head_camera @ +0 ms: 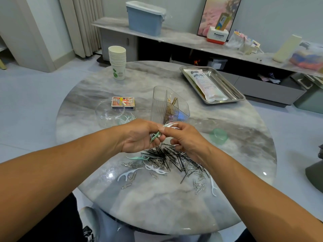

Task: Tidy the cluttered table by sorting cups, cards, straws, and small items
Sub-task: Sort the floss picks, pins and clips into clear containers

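My left hand (139, 137) grips a small bunch of green and white floss picks (155, 136) above the round marble table (227, 198). My right hand (187, 138) pinches white floss picks (172, 125) at the top of that bunch. Below the hands lies a pile of black hairpins (167, 158) mixed with metal paper clips (199, 186) and loose floss picks (128, 174). A clear round jar (110, 113) with floss picks inside stands to the left. A clear divided holder (167, 105) stands just behind the hands.
A stack of paper cups (117, 62) stands at the far left of the table, and a card box (123, 103) lies behind the jar. A steel tray (232, 84) with a straw packet (206, 84) sits at the far right. A green lid (218, 136) lies right of my hands.
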A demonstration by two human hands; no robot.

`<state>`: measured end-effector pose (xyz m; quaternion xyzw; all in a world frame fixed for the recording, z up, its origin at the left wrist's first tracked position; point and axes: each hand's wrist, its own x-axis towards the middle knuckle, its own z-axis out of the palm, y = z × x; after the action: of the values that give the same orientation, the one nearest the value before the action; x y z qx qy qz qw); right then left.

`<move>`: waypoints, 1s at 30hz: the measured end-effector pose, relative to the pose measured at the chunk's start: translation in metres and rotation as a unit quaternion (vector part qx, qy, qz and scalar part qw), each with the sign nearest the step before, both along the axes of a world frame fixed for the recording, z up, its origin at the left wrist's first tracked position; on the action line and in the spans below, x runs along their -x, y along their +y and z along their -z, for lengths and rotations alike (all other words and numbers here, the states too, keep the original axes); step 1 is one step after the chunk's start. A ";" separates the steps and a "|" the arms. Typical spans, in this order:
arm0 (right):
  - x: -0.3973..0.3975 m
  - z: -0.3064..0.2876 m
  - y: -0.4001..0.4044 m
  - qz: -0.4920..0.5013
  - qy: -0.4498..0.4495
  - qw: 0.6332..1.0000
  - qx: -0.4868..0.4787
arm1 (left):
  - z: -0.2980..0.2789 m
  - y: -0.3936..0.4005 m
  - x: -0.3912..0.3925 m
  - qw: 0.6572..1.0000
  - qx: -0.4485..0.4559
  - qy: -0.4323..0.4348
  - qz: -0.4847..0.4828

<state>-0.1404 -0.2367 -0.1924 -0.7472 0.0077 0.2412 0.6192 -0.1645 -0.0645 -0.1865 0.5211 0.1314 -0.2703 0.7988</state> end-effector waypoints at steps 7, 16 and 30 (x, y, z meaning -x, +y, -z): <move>-0.002 0.001 0.002 0.012 -0.001 0.997 -0.074 | -0.008 0.002 -0.001 0.999 0.027 0.031 0.025; -0.007 0.000 -0.004 0.014 -0.022 0.997 -0.067 | -0.008 -0.003 0.002 0.983 -0.161 -0.034 0.078; -0.007 -0.013 -0.009 0.009 0.074 0.989 -0.127 | -0.012 -0.004 0.011 0.931 -0.311 -0.151 0.115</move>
<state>-0.1335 -0.2461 -0.1795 -0.6423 0.0294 0.2899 0.7089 -0.1752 -0.0681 -0.1744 0.7897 0.0264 -0.2239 0.5706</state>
